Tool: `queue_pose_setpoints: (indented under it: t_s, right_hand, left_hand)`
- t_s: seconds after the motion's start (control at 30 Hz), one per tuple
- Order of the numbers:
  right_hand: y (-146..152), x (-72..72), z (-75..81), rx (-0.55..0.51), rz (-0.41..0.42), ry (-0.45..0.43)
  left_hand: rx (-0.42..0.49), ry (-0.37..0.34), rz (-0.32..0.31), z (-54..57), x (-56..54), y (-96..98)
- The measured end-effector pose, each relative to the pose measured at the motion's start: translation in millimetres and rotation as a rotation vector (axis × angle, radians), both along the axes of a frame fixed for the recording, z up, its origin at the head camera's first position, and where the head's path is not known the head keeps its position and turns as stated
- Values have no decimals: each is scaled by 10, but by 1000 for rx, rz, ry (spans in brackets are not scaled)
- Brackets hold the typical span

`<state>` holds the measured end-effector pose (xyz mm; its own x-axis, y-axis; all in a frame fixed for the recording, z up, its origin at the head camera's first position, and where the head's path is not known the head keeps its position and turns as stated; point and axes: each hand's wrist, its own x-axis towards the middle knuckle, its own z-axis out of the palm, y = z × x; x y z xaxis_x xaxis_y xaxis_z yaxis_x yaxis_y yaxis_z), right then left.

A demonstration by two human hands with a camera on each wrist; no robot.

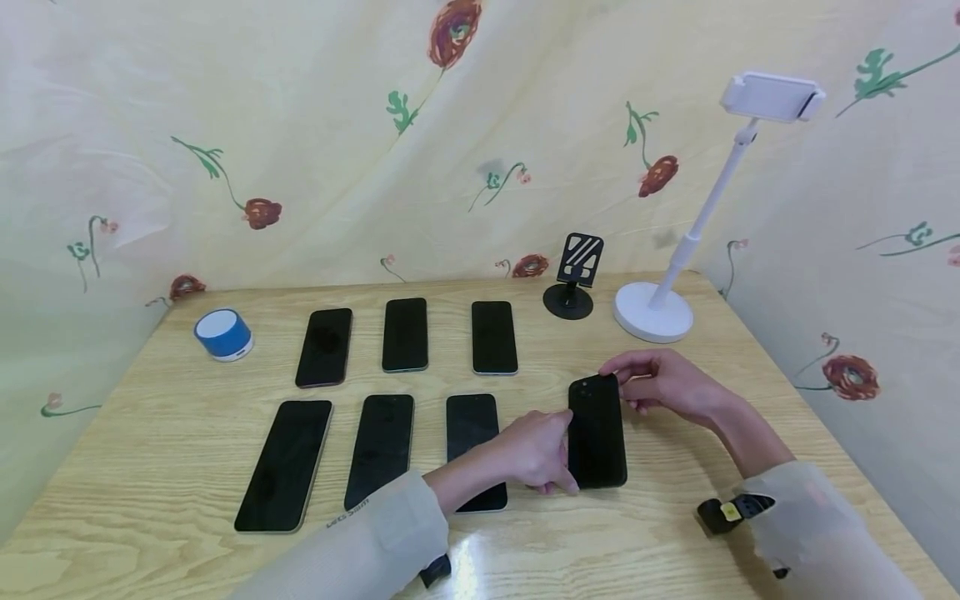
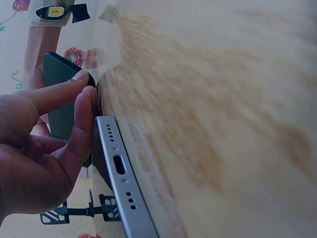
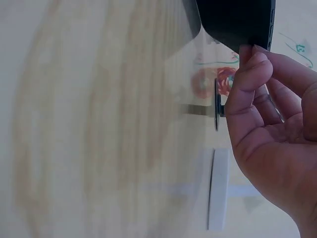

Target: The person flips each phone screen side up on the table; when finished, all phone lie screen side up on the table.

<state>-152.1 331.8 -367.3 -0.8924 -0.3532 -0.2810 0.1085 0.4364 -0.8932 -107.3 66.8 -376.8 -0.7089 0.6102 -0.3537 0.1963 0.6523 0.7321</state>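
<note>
A black smartphone (image 1: 597, 437) is held by both hands on the right side of the table, its camera side facing up in the head view. My left hand (image 1: 534, 448) pinches its lower left corner between thumb and index finger. The right hand (image 1: 660, 385) grips the upper right corner with thumb and fingertips. In the right wrist view the phone (image 3: 237, 20) is tilted, its corner raised above the table. Beneath my left wrist lies another smartphone (image 1: 472, 429), partly covered by the forearm; its silver port edge (image 2: 119, 163) shows close up in the left wrist view.
Several more dark-screened phones lie in two rows, among them one at the front left (image 1: 285, 467) and one at the back (image 1: 405, 333). A blue-and-white round speaker (image 1: 223, 335) sits far left. Behind the hands stand a black phone stand (image 1: 570, 300) and a tall white holder (image 1: 654, 312).
</note>
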Motion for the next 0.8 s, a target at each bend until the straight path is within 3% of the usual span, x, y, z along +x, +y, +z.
queue_pose_setpoints:
  t_s: [0.2,0.47,0.57,0.8]
  right_hand:
    - [-63,2,66,21,13,27]
    - [-118,0,109,54,30,43]
    - [-132,2,104,50,38,50]
    - [-249,-47,74,54,68,55]
  left_hand:
    - [21,-24,0,10,7,-19]
    - [166,-150,-22,64,-68,-153]
    - [207,-195,0,81,-99,-173]
    - [210,-204,78,112,-110,-140]
